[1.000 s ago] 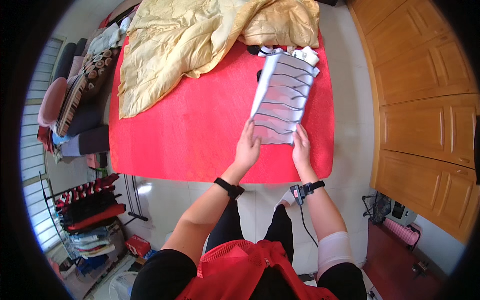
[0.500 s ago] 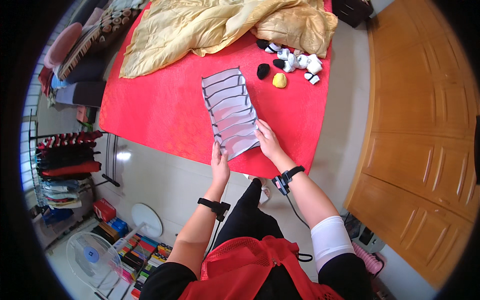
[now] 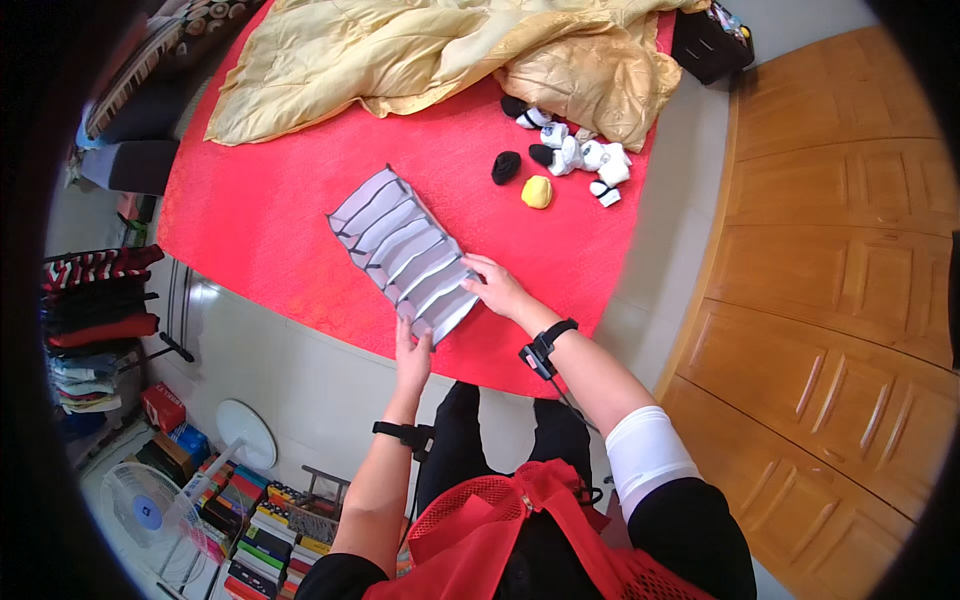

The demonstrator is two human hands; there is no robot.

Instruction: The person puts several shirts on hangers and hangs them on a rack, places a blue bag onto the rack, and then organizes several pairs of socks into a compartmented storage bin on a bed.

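A pale grey drawer organizer (image 3: 400, 245) with dark-edged dividers lies slanted over the red bed cover (image 3: 262, 225), its far end pointing left. My left hand (image 3: 412, 358) grips its near end, the thumb and fingers on either side of the border. On the right long edge, close to the near end, my right hand (image 3: 500, 290) holds the side wall. The slots that show have nothing in them. Beyond it sit a rolled yellow sock (image 3: 536, 192), a rolled black sock (image 3: 506, 168) and a cluster of white and black rolled socks (image 3: 592, 158).
A crumpled gold quilt (image 3: 390, 55) covers the far part of the bed. Wooden cabinets (image 3: 810, 300) line the right side. At left are a rack of hanging clothes (image 3: 105, 300), a white fan (image 3: 150, 510) and stacked boxes (image 3: 265, 540) on the floor.
The organizer has turned counterclockwise, its far end swinging left and nearer to me. Both hands have moved left and slightly nearer with it. My view has shifted too.
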